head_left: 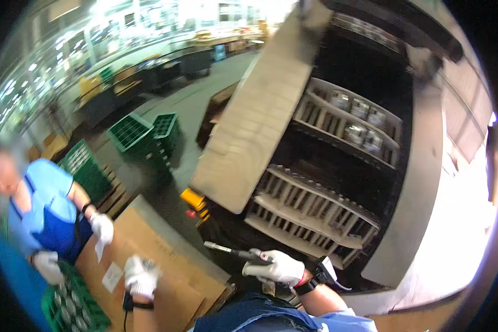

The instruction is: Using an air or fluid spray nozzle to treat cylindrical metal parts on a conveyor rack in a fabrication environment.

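Note:
My right hand, in a white glove with a wrist-mounted device, grips a dark rod-like handle that points left, in front of stacked wooden pallets. My left hand, also white-gloved, rests with curled fingers on a brown cardboard sheet; blur hides whether it holds anything. A white label lies on the cardboard just left of that hand.
A co-worker in a blue shirt stands at the left, with a gloved hand holding a small paper. A green crate of cans sits low left. Green crates, a large tilted board and a yellow object lie ahead.

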The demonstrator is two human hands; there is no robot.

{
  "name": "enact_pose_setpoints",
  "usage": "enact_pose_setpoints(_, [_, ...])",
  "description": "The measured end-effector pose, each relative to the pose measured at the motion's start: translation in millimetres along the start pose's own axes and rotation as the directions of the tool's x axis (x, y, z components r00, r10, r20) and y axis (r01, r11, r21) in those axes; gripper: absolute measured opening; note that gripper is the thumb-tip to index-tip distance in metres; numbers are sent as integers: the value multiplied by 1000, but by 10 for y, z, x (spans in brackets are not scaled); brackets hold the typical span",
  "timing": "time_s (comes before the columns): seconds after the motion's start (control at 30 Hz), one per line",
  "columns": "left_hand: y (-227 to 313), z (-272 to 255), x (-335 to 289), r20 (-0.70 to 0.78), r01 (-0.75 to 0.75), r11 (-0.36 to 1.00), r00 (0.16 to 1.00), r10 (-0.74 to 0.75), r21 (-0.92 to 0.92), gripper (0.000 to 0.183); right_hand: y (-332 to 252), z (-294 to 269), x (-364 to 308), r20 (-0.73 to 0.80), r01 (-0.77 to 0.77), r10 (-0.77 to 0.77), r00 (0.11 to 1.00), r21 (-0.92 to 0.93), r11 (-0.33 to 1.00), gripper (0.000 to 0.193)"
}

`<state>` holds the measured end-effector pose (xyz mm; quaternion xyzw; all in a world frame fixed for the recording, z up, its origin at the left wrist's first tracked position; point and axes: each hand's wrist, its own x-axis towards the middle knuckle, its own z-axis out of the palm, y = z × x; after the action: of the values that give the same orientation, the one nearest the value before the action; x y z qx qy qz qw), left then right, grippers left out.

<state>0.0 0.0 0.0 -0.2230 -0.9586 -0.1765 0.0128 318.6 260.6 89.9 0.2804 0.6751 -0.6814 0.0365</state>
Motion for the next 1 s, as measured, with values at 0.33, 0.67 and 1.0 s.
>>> enact_pose_setpoints(0.33, [1969, -529, 300, -95, -429, 873, 903, 418, -232, 69, -25, -1689, -1770, -978, 259, 75, 195, 126, 958, 20])
enact_pose_setpoints(0.67, [6432, -8, 36, 53, -887, 390, 390, 919, -246, 70, 547, -1995, -2054, -951, 295, 181, 249, 253, 921, 20])
enact_pose_setpoints(1.0, [6867, 727, -146, 97, 179, -14, 595, 798, -984, 23, 475, -1902, -2159, -901, 479, 112, 418, 324, 816, 17])
